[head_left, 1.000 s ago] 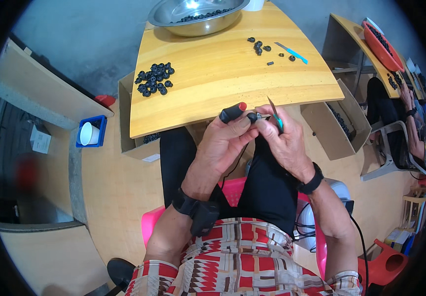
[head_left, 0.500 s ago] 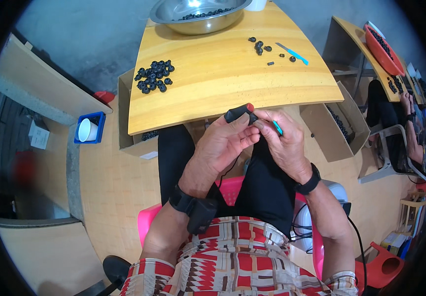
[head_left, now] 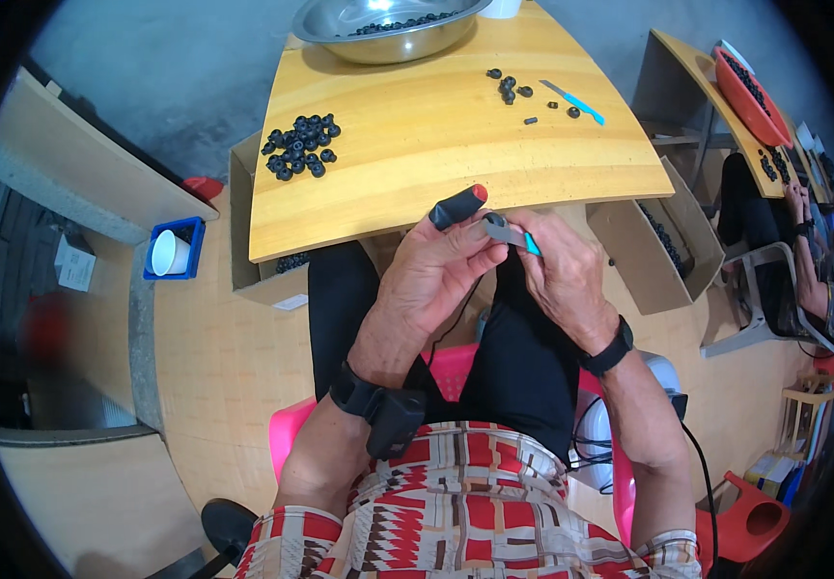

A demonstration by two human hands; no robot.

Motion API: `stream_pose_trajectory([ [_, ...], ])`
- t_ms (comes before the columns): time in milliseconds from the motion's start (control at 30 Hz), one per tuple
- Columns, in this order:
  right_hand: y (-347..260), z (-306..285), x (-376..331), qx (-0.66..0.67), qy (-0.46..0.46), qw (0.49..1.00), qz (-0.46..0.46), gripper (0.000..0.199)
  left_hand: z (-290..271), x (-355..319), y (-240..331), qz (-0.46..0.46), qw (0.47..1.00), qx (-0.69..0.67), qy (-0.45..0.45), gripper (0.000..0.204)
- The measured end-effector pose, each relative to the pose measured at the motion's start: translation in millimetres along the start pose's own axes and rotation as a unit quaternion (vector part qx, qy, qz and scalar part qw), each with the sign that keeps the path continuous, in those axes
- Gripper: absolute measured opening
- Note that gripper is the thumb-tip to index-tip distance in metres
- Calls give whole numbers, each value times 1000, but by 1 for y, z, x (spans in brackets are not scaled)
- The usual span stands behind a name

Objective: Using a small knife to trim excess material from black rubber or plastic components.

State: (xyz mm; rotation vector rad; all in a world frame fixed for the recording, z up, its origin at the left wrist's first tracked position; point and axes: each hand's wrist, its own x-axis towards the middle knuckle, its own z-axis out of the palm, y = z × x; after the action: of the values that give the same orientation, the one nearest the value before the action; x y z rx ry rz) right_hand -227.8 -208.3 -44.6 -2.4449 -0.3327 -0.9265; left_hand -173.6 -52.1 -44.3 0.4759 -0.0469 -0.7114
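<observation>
My left hand (head_left: 429, 280) is closed, pinching a small black rounded part (head_left: 494, 220) between thumb and fingers. A black sleeve with a red tip (head_left: 458, 206) covers its index finger, which points away from the part. In my right hand (head_left: 571, 275) is a small knife (head_left: 531, 244) with a teal handle. Its short blade lies against or just beside the black part, near my left thumb; exact contact is hard to make out. Both hands are over my lap, just off the table's near edge. A heap of similar black parts (head_left: 299, 147) rests on the table's left side.
On the wooden table (head_left: 417, 125) stand a steel bowl (head_left: 388, 46) of black parts, a second teal knife (head_left: 581, 104) and several loose parts (head_left: 508, 92). Cardboard boxes (head_left: 663, 275) flank the table. At the right, another person's hands (head_left: 797, 198) are beside a red basin (head_left: 751, 101).
The knife has turned so its blade now shows across the black part. My sleeved left finger has lifted away from the part, and my right hand has shifted slightly.
</observation>
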Motion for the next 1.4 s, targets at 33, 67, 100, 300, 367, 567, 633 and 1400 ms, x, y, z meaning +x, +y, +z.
stream_pose_trajectory([
  [33,0,0,0,0,0,1000,1,18,-3,1,-1,-6,1000,-1,-8,36],
  [67,1,1,-1,-8,-1,1000,0,17,-5,2,-1,-12,1000,-1,-17,36],
  [100,1,1,-1,-16,-2,1000,0,15,-5,2,-1,-13,1000,-1,-17,36],
  [300,2,1,0,-17,5,1000,5,15,-9,4,0,-30,998,3,-46,35],
  [367,1,-1,1,-22,0,1000,5,14,-9,4,-1,-27,998,20,-48,35],
  [567,-1,-1,0,-36,-11,999,14,13,-3,1,-2,-15,999,13,-34,33],
  [633,-1,0,0,-45,-13,999,15,13,-5,-1,-1,-16,999,16,-31,33],
  [1400,-16,-9,4,450,-53,842,292,17,-12,4,-10,-9,996,67,-56,40],
])
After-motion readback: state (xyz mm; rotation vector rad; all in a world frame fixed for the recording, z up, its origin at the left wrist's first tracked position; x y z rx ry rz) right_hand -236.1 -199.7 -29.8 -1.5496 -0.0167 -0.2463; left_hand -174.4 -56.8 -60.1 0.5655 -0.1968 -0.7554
